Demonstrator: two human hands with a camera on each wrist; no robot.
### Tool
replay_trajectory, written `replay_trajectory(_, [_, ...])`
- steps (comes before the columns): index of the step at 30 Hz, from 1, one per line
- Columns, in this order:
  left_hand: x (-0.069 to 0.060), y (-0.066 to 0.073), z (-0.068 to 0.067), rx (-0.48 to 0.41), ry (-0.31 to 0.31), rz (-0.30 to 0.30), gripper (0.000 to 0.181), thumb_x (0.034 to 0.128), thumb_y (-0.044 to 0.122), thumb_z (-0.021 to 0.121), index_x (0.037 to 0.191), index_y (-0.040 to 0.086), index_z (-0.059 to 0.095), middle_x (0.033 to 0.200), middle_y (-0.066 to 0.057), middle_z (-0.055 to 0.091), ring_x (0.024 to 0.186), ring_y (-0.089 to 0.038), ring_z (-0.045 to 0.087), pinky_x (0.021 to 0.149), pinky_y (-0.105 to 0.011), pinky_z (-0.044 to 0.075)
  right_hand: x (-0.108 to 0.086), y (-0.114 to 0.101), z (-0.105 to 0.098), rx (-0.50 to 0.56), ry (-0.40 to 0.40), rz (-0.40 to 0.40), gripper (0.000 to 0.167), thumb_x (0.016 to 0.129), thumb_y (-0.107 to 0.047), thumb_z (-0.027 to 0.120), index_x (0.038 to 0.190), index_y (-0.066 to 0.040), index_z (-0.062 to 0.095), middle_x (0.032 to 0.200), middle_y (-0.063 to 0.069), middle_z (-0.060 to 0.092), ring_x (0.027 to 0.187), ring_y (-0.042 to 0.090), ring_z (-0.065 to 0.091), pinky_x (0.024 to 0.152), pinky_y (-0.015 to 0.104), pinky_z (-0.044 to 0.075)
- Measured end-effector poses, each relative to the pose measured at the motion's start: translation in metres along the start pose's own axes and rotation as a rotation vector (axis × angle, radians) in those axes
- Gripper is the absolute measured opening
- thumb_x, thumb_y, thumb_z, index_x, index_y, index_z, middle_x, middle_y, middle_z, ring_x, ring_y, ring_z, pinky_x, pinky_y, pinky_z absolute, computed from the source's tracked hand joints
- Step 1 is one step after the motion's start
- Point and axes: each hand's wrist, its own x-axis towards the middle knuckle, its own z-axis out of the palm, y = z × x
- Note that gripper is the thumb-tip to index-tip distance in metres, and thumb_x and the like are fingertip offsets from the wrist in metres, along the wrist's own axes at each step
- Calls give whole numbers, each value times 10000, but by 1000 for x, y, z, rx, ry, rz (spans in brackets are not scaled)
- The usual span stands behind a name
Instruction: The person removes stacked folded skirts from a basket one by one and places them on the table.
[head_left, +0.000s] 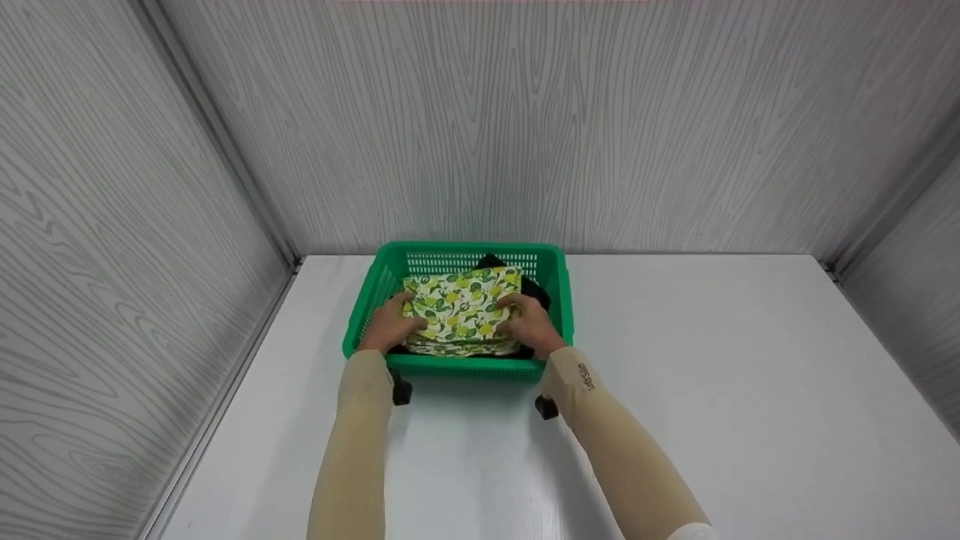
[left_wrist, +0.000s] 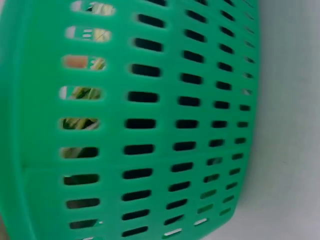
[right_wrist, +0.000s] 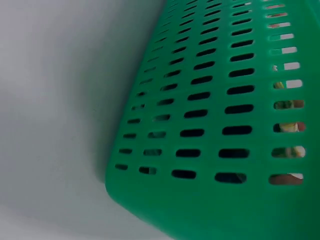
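A folded cloth (head_left: pixel 461 307) with a yellow and green lemon print lies in a green plastic basket (head_left: pixel 469 364), its layered edge facing me. My left hand (head_left: pixel 391 324) grips its left side, and my right hand (head_left: pixel 529 324) holds the right side, thumbs on top. Dark fabric (head_left: pixel 535 294) shows behind and beneath the printed cloth. Both wrist views are mostly filled by the slotted wall of the basket, also called the green basket (left_wrist: pixel 110 112) in the left one; the hands' grip is largely hidden there.
The basket stands on a white table (head_left: pixel 712 375), close to a grey wood-grain back panel (head_left: pixel 525 127). A similar panel (head_left: pixel 112 262) rises along the left side. More tabletop extends to the right and in front.
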Motion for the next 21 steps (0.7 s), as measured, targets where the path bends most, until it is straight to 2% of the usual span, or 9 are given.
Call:
replay_trajectory(4, [5, 2, -2, -31, -32, 21, 631, 916, 108, 648, 1505, 3, 449, 1362, -217, 565, 978, -283, 582, 920, -466, 483, 1, -2, 0, 15, -55, 42, 483, 942, -23, 624, 1422, -58, 579, 1393, 142, 554, 952, 248, 605, 807, 390, 517])
replay_trajectory(6, [6, 3, -3, -56, -61, 18, 642, 907, 59, 635, 1514, -5, 436, 1217, -176, 606, 844, -245, 567, 825, -418, 482, 1, -2, 0, -16, -92, 52, 543, 955, -53, 621, 1487, -66, 517, 1492, 130, 499, 1167, 261, 575, 914, 398, 505])
replay_trajectory(10, [4, 6, -4, -117, -91, 18, 704, 884, -17, 598, 1552, -3, 375, 833, -52, 527, 585, -141, 393, 653, -356, 394, 2, -1, -1, -29, -116, 14, 638, 931, 36, 573, 1544, -34, 412, 1571, 126, 413, 1041, 215, 542, 770, 316, 479])
replay_trajectory(13, [1, 11, -4, -176, -78, 36, 730, 878, -42, 588, 1566, 14, 353, 850, -109, 594, 487, -113, 301, 582, -354, 387, 1, 0, -6, -4, -111, -33, 685, 918, 93, 532, 1565, -35, 349, 1604, 116, 354, 901, 215, 463, 617, 302, 378])
replay_trajectory(15, [-2, 14, -3, -207, -66, 49, 736, 884, -40, 589, 1575, 36, 346, 1077, -169, 656, 469, -102, 304, 567, -355, 418, 0, -2, -9, 1, -107, -52, 694, 928, 96, 519, 1576, -49, 321, 1623, 98, 317, 1035, 167, 476, 611, 288, 374])
replay_trajectory(16, [-2, 15, -3, -215, -61, 58, 737, 891, -35, 590, 1579, 46, 340, 1186, -196, 648, 463, -100, 308, 555, -346, 433, -1, -2, -11, 4, -105, -59, 693, 935, 95, 512, 1580, -55, 310, 1628, 95, 304, 941, 217, 476, 594, 298, 358])
replay_trajectory(19, [-4, 20, -2, -231, -48, 85, 739, 906, -13, 586, 1591, 72, 324, 1421, -219, 541, 452, -96, 327, 531, -321, 427, -3, -6, -18, 2, -99, -83, 695, 946, 95, 502, 1589, -62, 288, 1638, 90, 280, 1027, 309, 531, 655, 303, 375])
replay_trajectory(20, [-5, 21, -1, -233, -45, 98, 737, 912, -3, 589, 1594, 76, 319, 1500, -172, 483, 452, -95, 339, 533, -321, 424, -4, -8, -20, 4, -96, -93, 697, 945, 96, 499, 1590, -56, 283, 1641, 95, 271, 1218, 291, 510, 695, 302, 390])
replay_trajectory(21, [-6, 23, -1, -234, -40, 110, 735, 916, 6, 593, 1594, 80, 319, 1542, -163, 436, 450, -97, 346, 530, -311, 417, -5, -9, -23, 6, -93, -101, 697, 946, 97, 499, 1591, -55, 282, 1643, 95, 268, 1268, 320, 495, 708, 309, 394])
